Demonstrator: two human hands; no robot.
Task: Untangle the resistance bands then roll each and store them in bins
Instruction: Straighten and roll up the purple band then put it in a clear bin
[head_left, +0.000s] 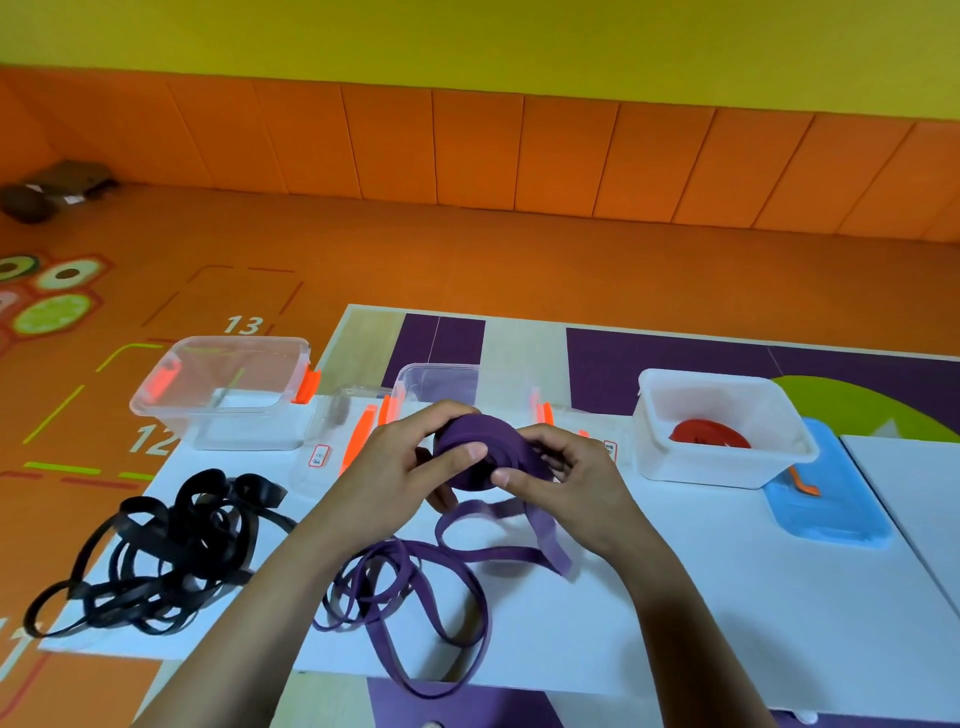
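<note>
A purple resistance band (480, 449) is partly wound into a roll held above the white table (727, 597). My left hand (410, 467) grips the roll's left side and my right hand (566, 473) pinches its right side. The band's loose tail (415, 587) loops over the table toward the front edge. A black band (166, 551) lies in a tangled heap at the table's left end. A rolled red band (709, 434) sits in the white bin (722, 470) at the right. Two clear bins, one far left (223, 395) and one behind my hands (436, 382), look empty.
A blue lid (826, 514) lies under and beside the white bin. A clear lid with orange clips (353, 431) lies flat between the clear bins. The floor is orange with painted numbers, and a padded orange wall runs behind.
</note>
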